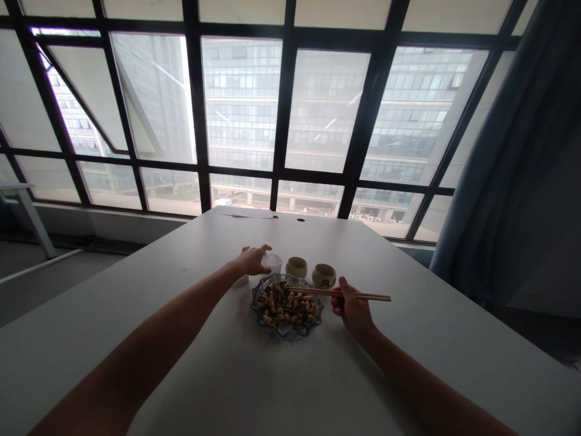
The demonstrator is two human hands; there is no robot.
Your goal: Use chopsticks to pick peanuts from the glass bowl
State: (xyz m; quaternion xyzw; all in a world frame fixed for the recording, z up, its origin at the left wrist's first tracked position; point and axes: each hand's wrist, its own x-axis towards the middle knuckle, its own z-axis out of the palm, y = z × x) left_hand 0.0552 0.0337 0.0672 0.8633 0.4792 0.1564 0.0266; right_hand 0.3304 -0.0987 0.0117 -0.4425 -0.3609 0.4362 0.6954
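Note:
A scalloped glass bowl (287, 307) of peanuts in their shells stands on the white table. My right hand (354, 309) is closed around a pair of wooden chopsticks (372, 297), whose tips reach over the peanuts at the bowl's back part. Behind the bowl, my left hand (255, 260) has its fingers apart at the left side of a small white cup (272, 263); whether they touch it is unclear. Two beige cups stand to its right, one in the middle (296, 267) and one with a dark character (324, 275). Another pale item (242, 280) is partly hidden under my left wrist.
Papers (245, 212) lie at the far edge of the white table (190, 363), near two small dark holes. Beyond it are large black-framed windows. A blue curtain (512, 151) hangs at the right, and another table (31, 218) stands at the far left.

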